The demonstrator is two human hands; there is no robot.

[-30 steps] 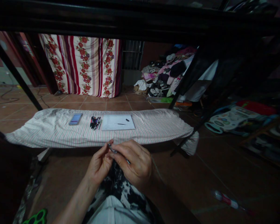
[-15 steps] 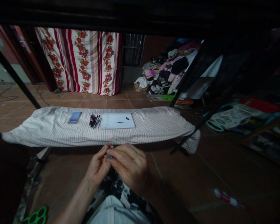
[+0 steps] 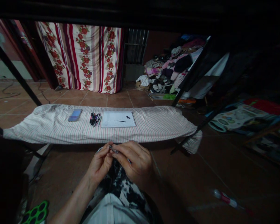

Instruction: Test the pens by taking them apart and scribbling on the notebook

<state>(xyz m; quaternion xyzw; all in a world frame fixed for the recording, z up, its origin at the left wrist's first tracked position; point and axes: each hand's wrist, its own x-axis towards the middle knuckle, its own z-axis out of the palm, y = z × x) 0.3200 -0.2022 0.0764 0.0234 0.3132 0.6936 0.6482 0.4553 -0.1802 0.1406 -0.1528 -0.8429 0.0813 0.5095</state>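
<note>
Just in front of the cloth-covered bench, a slim grey pen-like piece (image 3: 114, 150) sits between my fingertips; its ends are partly hidden. My left hand (image 3: 100, 165) pinches its dark end between thumb and forefinger. My right hand (image 3: 136, 161) is closed round the other end, with its fingertips close to the left ones. Beyond them lies a white spiral notebook (image 3: 110, 122), with a small dark pen cap (image 3: 128, 117) and a thin dark stick (image 3: 121, 121) on its page. Left of the notebook is a bunch of several pens (image 3: 95, 119).
A striped cloth (image 3: 158, 124) covers the bench, and a blurred blue phone-like thing (image 3: 75, 115) lies on it. Dark metal bars (image 3: 21, 74) frame both sides. On the floor are a bottle (image 3: 226, 198) at right and a green object with round holes (image 3: 36, 213) at lower left.
The grey piece has turned to lie more sideways between my fingertips. My right hand has shifted slightly right, and the camera view has moved a little.
</note>
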